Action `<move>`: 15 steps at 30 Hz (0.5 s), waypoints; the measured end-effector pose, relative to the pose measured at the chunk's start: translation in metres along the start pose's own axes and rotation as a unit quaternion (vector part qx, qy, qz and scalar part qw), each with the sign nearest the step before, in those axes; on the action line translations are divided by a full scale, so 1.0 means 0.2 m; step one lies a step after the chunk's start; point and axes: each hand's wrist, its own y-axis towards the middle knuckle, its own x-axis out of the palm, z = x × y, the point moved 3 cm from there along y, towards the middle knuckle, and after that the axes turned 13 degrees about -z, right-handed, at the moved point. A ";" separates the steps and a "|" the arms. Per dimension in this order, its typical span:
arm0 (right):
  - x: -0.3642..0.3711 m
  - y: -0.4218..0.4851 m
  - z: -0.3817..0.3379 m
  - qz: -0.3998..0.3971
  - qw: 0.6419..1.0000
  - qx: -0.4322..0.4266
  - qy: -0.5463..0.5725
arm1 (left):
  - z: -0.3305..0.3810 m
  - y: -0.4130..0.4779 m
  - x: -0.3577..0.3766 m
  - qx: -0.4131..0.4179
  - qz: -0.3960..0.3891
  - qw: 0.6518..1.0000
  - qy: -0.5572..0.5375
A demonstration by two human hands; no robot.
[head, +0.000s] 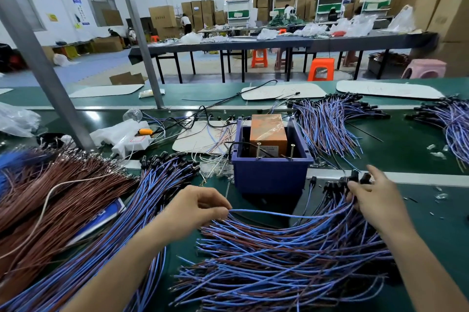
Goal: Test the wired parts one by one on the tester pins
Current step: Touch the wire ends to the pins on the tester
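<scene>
A big heap of blue and brown wired parts with black heads lies in front of me on the green bench. My left hand pinches the free ends of one blue wire at the heap's left edge. My right hand grips black heads at the heap's right end. The wire stretches between both hands. Behind the heap stands the tester, a blue box holding an orange unit, with two upright metal pins at its front rim.
A second bundle of blue wired parts and a brown wire bundle lie at the left. More blue bundles lie behind at the right. A grey post rises at the left. White plastic bags sit beside the box.
</scene>
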 end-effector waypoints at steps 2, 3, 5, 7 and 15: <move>0.00 -0.04 -0.05 0.026 0.983 -0.009 -0.181 | 0.04 0.02 0.00 0.001 -0.034 0.999 -0.010; 0.02 -0.07 -0.10 0.034 0.964 -0.006 -0.263 | 0.06 0.04 0.00 0.003 -0.049 0.999 -0.004; 0.08 -0.14 -0.19 0.016 0.926 0.007 -0.376 | 0.12 0.08 0.02 0.009 -0.069 0.997 0.031; 0.16 -0.18 -0.25 -0.040 0.899 0.009 -0.435 | 0.16 0.12 0.05 0.020 -0.081 0.994 0.074; 0.44 -0.30 -0.32 -0.177 0.936 -0.205 -0.224 | 0.25 0.24 0.12 0.045 -0.087 0.993 0.069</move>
